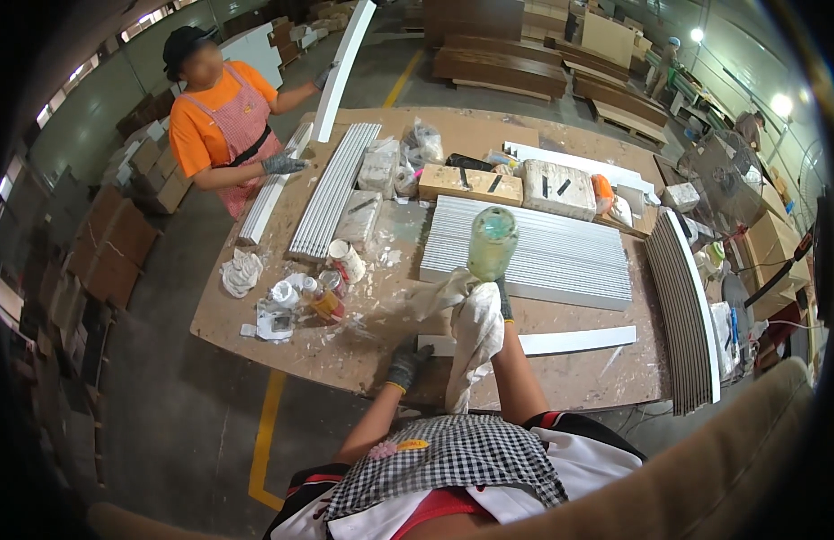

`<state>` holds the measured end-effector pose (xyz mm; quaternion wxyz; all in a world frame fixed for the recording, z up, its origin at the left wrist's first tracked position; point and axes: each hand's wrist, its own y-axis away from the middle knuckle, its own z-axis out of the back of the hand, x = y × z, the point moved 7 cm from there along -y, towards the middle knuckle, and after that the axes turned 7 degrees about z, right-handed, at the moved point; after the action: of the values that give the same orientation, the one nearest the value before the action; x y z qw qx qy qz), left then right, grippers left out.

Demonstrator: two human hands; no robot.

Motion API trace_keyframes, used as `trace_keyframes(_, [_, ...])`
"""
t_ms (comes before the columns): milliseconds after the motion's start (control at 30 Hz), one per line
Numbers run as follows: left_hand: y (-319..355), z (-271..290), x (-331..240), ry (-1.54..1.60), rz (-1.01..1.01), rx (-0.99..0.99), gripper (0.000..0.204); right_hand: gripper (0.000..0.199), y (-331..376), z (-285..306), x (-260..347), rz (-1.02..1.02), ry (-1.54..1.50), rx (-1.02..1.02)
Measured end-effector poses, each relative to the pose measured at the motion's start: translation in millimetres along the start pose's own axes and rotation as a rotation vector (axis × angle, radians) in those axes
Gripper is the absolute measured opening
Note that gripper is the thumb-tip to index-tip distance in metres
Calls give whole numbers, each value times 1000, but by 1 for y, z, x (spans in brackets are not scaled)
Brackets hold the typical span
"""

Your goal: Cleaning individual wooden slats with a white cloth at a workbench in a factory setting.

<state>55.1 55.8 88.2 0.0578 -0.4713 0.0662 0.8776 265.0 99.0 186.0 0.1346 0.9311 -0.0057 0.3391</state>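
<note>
A pale green glass bottle point(493, 247) is raised above the table in front of me, its round end toward my view. My right hand point(506, 301), in a dark glove, is closed at the lower part of the bottle, with most of its fingers hidden. A crumpled white rag point(476, 337) hangs there, draped down past my right wrist. Along the table's near edge lies a long white strip point(570, 341), partly covered by the rag. My left hand point(406, 364), in a grey glove, grips the left end of this strip.
Stacked white strips point(534, 247) lie beyond the bottle; another stack point(687, 310) stands at the right edge. Jars point(330, 301) and a white cup point(346, 261) sit left. Wrapped blocks point(559, 189) line the back. At far left, a co-worker point(221, 121) handles a white strip point(343, 72).
</note>
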Motion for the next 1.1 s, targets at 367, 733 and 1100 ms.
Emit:
trace_keyframes(367, [-7,-13,20,76,88,177,51,30,6,-20,-10,-115,1,113])
trace_keyframes(733, [-6,-6,7,66,60,153,51,31,9,-27,-25,-150,-14,126])
trace_keyframes(1100, [0,0,1,114,0,130,40,32,-7,-50,14,313,295,-141])
